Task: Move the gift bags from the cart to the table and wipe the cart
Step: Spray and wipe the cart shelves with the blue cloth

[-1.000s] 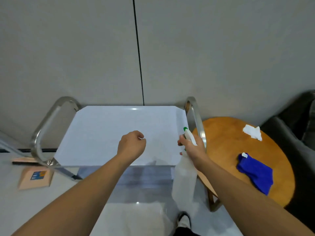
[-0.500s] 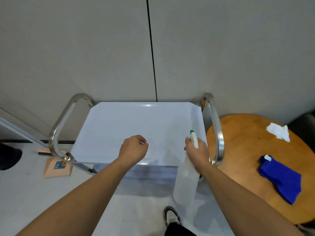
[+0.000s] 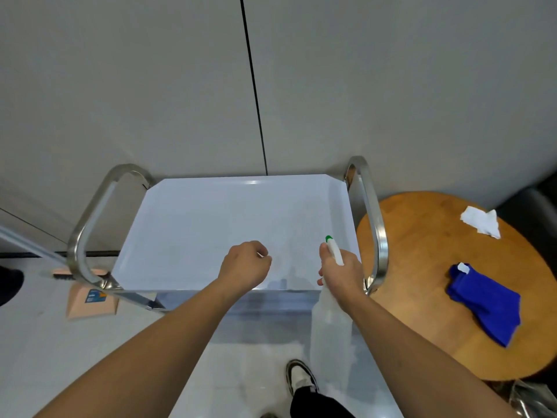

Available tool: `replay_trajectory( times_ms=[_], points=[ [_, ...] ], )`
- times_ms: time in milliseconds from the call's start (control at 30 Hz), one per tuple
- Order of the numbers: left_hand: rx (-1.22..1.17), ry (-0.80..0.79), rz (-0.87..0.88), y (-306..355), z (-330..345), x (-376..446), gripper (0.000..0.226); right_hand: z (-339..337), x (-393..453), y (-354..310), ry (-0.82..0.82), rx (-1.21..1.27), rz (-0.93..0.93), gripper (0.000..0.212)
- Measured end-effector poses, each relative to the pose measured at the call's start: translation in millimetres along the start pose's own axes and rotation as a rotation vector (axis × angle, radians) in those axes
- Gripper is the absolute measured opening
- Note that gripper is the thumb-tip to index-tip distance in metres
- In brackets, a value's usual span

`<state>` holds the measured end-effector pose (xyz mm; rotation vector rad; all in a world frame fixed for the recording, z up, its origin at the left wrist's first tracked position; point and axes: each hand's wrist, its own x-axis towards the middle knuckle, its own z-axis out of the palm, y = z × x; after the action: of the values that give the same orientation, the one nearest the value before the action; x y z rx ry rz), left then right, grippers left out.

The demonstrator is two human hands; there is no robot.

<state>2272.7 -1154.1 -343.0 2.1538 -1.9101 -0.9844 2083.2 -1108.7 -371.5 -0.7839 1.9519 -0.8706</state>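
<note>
A crumpled white tissue (image 3: 480,221) lies far right of the fingers, near the back. A flat pinkish cardboard package (image 3: 90,303) with a blue label lies on the pale floor (image 3: 36,342), left of and below the fingers. A dark brush (image 3: 64,276) rests just behind it. A black and white shoe (image 3: 300,377) stands on the floor below the fingers. A grey wall (image 3: 150,86) with a dark vertical seam (image 3: 254,86) rises beyond the fingers.

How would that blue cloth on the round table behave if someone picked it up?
The blue cloth lies folded and rumpled, so it would likely droop limply. It looks thin, so probably light. It should not roll off the round table.
</note>
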Motion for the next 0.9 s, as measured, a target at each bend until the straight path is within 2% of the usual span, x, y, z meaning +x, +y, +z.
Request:
replay_trajectory(
  times_ms=[167, 233, 367, 433, 533, 633, 800, 900],
  points=[
    [-0.068, -0.131, -0.003, -5, 11, 3, 0.038, 2, -1, -7, -0.026, 0.016, 0.048, 0.030],
    [-0.077, -0.258, 0.021, -2, 17, 1, 0.054, 7, -1, -11, -0.024, 0.005, 0.043, 0.029],
    [-0.059, -0.554, 0.037, 3, 33, -3, 0.100, 22, 1, -23, -0.021, 0.053, 0.032, 0.032],
    [-0.157, -0.628, 0.023, 2, 43, -6, 0.111, 28, 5, -31, -0.010, 0.091, 0.011, 0.034],
    [-0.382, -0.589, 0.016, -1, 63, -10, 0.102, 37, 11, -42, 0.014, 0.157, 0.008, 0.037],
    [-0.448, -0.479, -0.034, -3, 77, -7, 0.087, 46, 19, -47, -0.004, 0.114, -0.005, 0.034],
    [-0.478, -0.538, -0.071, -3, 86, 4, 0.084, 46, 33, -43, -0.160, 0.082, 0.020, 0.024],
    [-0.471, -0.555, -0.063, 0, 89, 8, 0.081, 43, 42, -39, -0.155, 0.057, 0.005, 0.034]
  ],
)
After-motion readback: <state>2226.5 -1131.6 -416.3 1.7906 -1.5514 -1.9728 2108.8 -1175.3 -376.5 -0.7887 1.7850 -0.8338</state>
